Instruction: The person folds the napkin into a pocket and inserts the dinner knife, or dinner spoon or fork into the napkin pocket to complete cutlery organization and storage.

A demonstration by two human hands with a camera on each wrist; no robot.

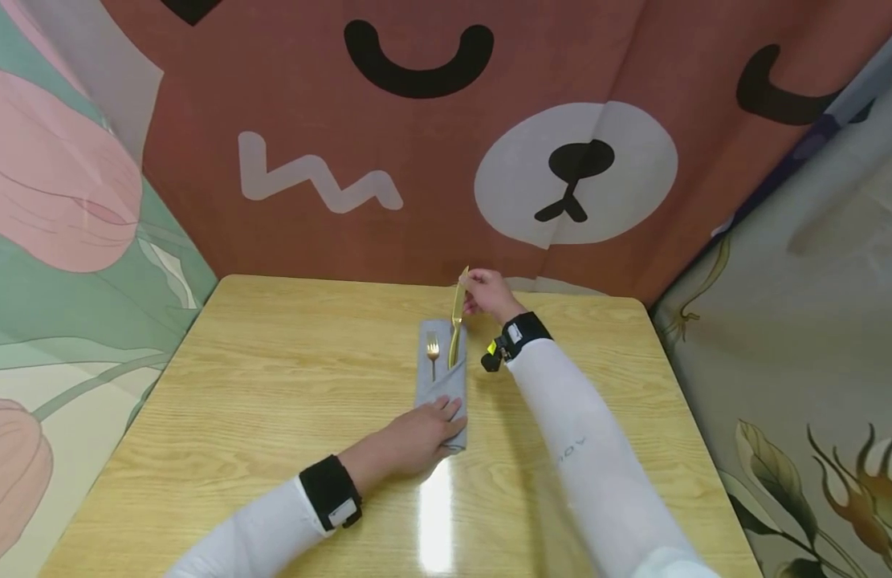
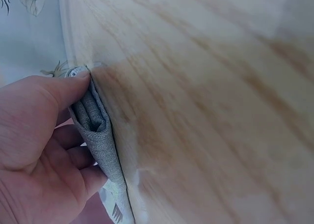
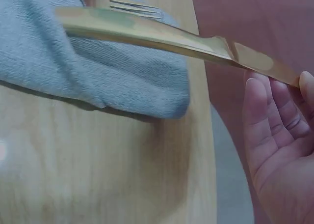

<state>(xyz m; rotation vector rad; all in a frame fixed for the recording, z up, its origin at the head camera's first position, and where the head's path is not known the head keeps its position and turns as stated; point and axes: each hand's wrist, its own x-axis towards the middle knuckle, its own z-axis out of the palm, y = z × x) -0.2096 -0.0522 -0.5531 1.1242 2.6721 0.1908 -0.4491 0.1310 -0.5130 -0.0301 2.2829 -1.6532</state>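
A grey cloth napkin (image 1: 441, 385), folded into a narrow pocket, lies on the wooden table. My left hand (image 1: 424, 433) grips its near end; the left wrist view shows the thumb (image 2: 73, 89) and fingers about the rolled layers of cloth (image 2: 105, 145). A gold table knife (image 1: 456, 321) stands slanted with its handle end in the pocket and its blade beyond the far edge. Up at the blade's tip, my right hand (image 1: 489, 293) pinches the knife (image 3: 147, 35) between thumb and fingers. Beside the knife, a gold fork (image 1: 433, 347) shows its tines above the fold, lower part hidden.
The light wooden table (image 1: 287, 361) meets a brown curtain (image 1: 308, 241) with a printed bear face at its far edge. Printed fabric also hangs at the left (image 1: 77, 241) and right (image 1: 792, 321) sides.
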